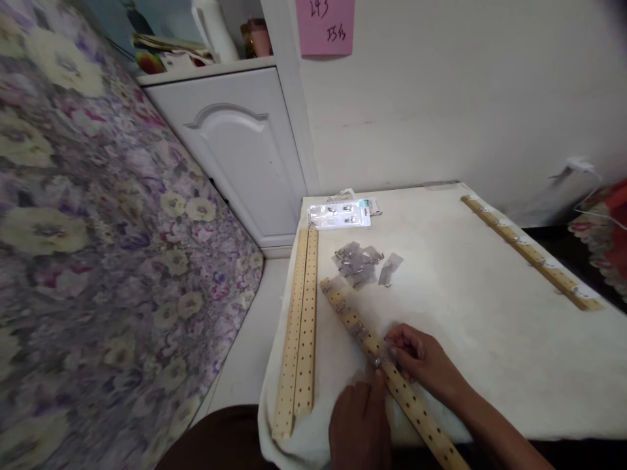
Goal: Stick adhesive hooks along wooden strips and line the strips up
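Observation:
A perforated wooden strip (410,399) lies slantwise in front of me, with several clear adhesive hooks along its far half. My right hand (421,358) is at the strip's right edge, thumb and fingers pinched on a clear adhesive hook (377,361) that lies against the wood. From the near left, my left hand (359,421) has its fingers curled and the index fingertip touching the strip just below the hook's metal part. Whether those curled fingers grip anything is hidden. Beyond the strip's far end is a loose pile of clear hooks (357,263), with a single hook (390,269) beside it.
Two more perforated strips (305,313) lie side by side at the table's left. Packaged hooks (339,214) sit near the back edge. Along the right edge runs a strip with hooks (531,253). A white cabinet (230,150) and floral curtain (112,215) stand left.

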